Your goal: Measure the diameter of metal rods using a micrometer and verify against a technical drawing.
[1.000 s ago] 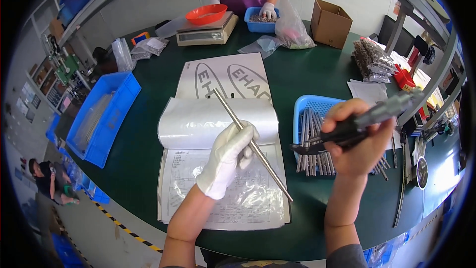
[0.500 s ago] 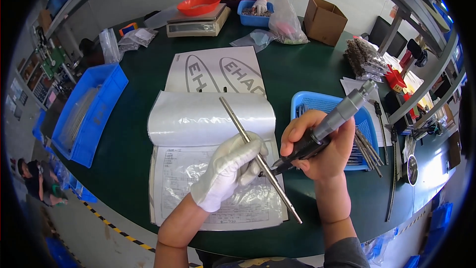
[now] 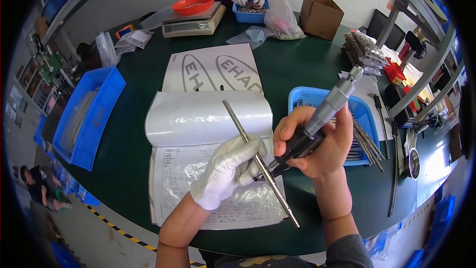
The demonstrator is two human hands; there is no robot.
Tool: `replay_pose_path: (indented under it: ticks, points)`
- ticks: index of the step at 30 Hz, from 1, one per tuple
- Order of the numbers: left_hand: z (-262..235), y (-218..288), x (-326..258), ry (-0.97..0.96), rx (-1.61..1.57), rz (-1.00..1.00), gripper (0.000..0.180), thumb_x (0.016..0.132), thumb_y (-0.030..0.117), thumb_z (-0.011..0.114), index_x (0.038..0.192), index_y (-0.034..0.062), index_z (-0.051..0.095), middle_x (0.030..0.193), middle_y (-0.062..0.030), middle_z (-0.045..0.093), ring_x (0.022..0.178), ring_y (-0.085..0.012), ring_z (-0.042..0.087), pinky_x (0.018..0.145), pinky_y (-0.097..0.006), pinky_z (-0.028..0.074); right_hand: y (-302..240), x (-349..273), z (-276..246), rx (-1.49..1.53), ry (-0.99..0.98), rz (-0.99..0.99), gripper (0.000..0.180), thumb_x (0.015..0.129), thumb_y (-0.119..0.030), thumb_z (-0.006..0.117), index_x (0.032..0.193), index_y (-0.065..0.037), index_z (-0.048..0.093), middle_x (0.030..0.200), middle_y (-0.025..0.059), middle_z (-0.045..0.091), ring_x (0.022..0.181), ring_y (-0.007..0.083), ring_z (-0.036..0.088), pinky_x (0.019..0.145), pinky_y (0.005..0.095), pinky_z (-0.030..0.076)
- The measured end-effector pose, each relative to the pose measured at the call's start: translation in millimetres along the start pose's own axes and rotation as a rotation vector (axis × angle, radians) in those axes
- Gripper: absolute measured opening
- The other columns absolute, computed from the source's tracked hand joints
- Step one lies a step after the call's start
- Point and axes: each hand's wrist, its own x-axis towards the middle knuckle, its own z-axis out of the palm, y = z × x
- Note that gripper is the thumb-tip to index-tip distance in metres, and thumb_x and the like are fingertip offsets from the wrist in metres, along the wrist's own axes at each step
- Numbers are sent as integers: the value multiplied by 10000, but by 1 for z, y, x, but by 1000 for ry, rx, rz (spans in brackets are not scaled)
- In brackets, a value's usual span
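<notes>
Pinching metal rod in gloved left hand; bare right hand grips micrometer just beside it. Best held square to rod.

Gloved left grip and bare right grip curled, forearms angled inward.

The middle of the frame is evenly bright, and the rod and micrometer look fairly crisp, with pale highlights along their metal. White glare spreads over the dark green surface at the right. The plastic sleeve left of centre shows rippled shine; fine print on the page below is too soft to read. The far left turns dim, a person there tilted and blurred. Straight edges bow near the rim, and black fills the corners.
</notes>
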Motion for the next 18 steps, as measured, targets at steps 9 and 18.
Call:
replay_pose_path:
  ticks: [9,18]
  points:
    - [-5,1,-1,-10,-51,-70,241,986,262,505,933,33,559,652,-23,534,483,-56,412,435,-186,305,10,1,-3,-97,-73,-31,879,862,-760,328,887,64,632,757,185,672,399,113,454,369,212,336]
    - [-5,-4,8,43,-157,-123,274,988,271,484,958,19,588,721,-34,568,495,-56,442,397,-173,304,9,3,-2,-84,11,36,759,918,-689,335,908,5,639,782,139,677,510,108,552,390,198,354]
